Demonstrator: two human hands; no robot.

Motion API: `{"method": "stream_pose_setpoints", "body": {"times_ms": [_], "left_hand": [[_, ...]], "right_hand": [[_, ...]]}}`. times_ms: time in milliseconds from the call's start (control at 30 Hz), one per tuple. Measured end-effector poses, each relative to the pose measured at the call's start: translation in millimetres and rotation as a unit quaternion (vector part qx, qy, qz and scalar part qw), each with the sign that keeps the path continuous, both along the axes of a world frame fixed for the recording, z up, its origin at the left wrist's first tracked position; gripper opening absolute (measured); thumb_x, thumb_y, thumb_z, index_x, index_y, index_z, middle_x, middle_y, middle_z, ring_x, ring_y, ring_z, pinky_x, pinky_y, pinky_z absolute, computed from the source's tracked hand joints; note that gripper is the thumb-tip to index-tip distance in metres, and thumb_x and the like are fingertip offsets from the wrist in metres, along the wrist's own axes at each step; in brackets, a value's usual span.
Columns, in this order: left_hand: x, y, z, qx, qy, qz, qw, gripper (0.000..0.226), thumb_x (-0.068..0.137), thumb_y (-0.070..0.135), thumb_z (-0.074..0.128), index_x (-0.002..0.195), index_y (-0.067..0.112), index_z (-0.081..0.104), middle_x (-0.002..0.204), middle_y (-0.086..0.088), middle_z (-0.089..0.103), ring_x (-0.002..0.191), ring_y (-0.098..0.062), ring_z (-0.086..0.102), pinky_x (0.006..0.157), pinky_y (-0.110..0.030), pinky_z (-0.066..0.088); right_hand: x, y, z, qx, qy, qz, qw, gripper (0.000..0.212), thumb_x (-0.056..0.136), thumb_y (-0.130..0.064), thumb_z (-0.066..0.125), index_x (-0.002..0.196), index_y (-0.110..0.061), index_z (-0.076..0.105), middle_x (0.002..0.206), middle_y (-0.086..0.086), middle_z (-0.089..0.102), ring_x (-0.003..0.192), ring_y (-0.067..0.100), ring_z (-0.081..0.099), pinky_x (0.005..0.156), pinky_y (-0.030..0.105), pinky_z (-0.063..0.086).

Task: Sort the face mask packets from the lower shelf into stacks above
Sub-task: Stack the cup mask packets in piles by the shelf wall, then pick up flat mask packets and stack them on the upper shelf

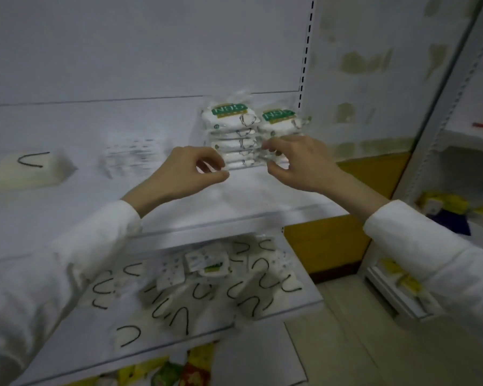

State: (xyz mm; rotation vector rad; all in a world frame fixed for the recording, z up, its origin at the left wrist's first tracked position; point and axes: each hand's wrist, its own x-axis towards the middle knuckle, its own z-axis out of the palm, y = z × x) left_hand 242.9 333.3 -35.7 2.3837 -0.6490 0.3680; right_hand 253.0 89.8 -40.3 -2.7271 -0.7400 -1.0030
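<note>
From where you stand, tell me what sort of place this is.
Probably a shop or its stockroom: white display shelving with a slotted upright, identical face mask packets stacked on the upper shelf, and a neighbouring rack holding yellow packaged goods.

The right hand [296, 160] hides the right ends of the lower packets in the taller stack [229, 135]. Blur leaves it unclear whether its fingertips, or those of the left hand [190, 174] at the stack's lower left corner, pinch a packet. A pile [130, 157] further left on the same shelf is only a smear. The left edge cuts off a white pack [25, 171], and the bottom edge cuts off the yellow packets [151, 371].
</note>
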Motion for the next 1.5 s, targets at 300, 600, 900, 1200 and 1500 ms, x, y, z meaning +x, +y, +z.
{"method": "stream_pose_setpoints", "body": {"times_ms": [300,600,900,1200,1500], "left_hand": [[-78,2,-89,-0.009,0.135,-0.115,0.984,0.017,0.084,0.015,0.069,0.100,0.018,0.068,0.094,0.008,0.071,0.084,-0.004,0.067,0.069,-0.009,0.049],[-62,20,-230,-0.041,0.281,0.002,0.959,0.018,0.087,0.012,0.065,0.089,0.030,0.066,0.095,0.001,0.070,0.087,-0.011,0.065,0.076,-0.013,0.050],[-47,-8,-357,-0.028,0.375,0.074,0.924,0.022,0.087,0.008,0.061,0.082,0.029,0.064,0.087,0.008,0.066,0.081,-0.002,0.063,0.077,-0.021,0.050],[-23,-45,-415,-0.101,0.385,0.215,0.892,0.008,0.088,0.009,0.060,0.091,0.013,0.066,0.089,-0.002,0.066,0.082,-0.019,0.062,0.071,-0.025,0.047],[-14,-36,-441,-0.132,0.394,0.203,0.887,0.006,0.088,0.010,0.063,0.092,0.012,0.067,0.090,0.002,0.066,0.084,-0.010,0.061,0.068,-0.005,0.042]], "right_hand": [[-68,21,-80,-0.079,-0.052,0.181,0.979,0.020,0.083,-0.017,0.056,0.097,-0.011,0.069,0.071,0.001,0.066,0.062,0.020,0.062,0.041,0.026,0.042],[-58,-23,-225,-0.048,0.164,0.095,0.981,0.023,0.080,-0.019,0.050,0.087,-0.014,0.072,0.059,0.002,0.062,0.049,0.020,0.058,0.037,0.022,0.035],[-33,-39,-374,0.060,0.423,-0.078,0.901,0.023,0.090,-0.015,0.054,0.104,-0.015,0.071,0.093,0.010,0.073,0.083,0.030,0.067,0.068,0.034,0.054],[-1,28,-452,0.431,0.584,-0.296,0.621,0.027,0.082,-0.032,0.061,0.070,-0.008,0.066,0.075,0.014,0.070,0.075,0.031,0.068,0.072,0.043,0.059],[11,57,-446,0.571,0.544,-0.372,0.489,0.022,0.078,-0.012,0.064,0.057,-0.008,0.060,0.052,0.002,0.057,0.050,0.016,0.045,0.047,0.023,0.034]]}}
